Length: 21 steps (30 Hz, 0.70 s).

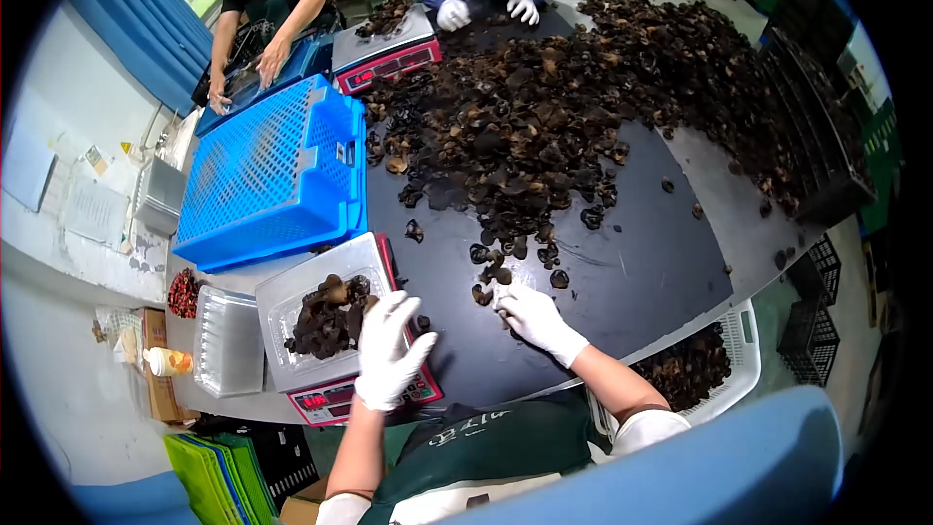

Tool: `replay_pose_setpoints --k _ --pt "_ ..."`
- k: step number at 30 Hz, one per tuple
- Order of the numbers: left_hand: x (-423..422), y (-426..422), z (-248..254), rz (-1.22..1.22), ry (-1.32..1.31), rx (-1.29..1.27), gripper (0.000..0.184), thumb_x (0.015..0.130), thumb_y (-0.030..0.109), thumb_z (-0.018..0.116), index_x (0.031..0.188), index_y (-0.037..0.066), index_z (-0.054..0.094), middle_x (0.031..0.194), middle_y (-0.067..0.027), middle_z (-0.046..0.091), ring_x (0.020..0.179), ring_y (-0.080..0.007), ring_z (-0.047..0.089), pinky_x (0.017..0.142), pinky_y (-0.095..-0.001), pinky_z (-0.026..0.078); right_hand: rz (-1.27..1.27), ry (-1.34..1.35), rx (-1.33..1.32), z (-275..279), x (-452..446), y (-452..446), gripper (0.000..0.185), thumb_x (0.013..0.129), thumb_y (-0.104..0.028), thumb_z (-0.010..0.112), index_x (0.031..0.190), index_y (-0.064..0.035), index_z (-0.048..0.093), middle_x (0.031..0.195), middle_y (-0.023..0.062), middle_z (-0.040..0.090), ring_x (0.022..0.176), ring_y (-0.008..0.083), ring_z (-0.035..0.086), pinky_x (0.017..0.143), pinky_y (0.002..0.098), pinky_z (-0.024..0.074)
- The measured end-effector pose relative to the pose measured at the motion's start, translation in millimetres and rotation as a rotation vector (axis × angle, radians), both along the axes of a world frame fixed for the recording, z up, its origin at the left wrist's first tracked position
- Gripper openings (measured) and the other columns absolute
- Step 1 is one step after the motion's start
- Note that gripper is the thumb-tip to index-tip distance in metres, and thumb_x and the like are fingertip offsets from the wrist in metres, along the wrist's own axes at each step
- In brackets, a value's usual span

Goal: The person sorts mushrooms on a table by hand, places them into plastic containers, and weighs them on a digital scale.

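My left hand [391,352], in a white glove, hovers at the right edge of a red scale [423,386]. Its thumb and fingers are apart, and I see nothing in it. On the scale, a clear plastic tray [282,319] holds a heap of dark wood ear mushrooms [335,316]. My right hand [539,321], also gloved, is low over the black tabletop [641,262] with its fingers closed at a few loose wood ear mushrooms [482,294]. Its fingertips seem to pinch one, partly hidden by the glove. Beyond it spreads a large wood ear pile [525,117].
Blue crates [262,175] stand behind my scale. Stacked clear trays [229,342] sit to its left. A white basket [746,350] of wood ears is below the right table edge. Across the table, a person in white gloves [453,15] works beside another scale [389,63]; another person [277,58] handles a tray.
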State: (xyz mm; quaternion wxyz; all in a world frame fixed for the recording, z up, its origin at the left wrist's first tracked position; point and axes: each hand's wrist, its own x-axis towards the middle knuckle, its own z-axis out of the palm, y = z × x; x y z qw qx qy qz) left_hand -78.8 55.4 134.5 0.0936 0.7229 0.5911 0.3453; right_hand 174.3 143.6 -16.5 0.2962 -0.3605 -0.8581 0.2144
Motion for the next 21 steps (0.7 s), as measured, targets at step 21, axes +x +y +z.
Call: replay_pose_setpoints --k 21 --pt "40 144 -183 0.178 -0.255 -0.245 0.014 0.08 0.009 0.071 0.092 0.003 0.065 0.08 -0.0077 0.062 0.07 -0.0168 0.059 0.067 -0.0297 0.05 -0.395 1.975 -1.509 -23 149 -17 0.017 0.093 -0.022 0.061 0.104 -0.0095 0.058 0.076 0.0023 0.05 0.06 0.012 0.045 0.05 0.0254 0.04"
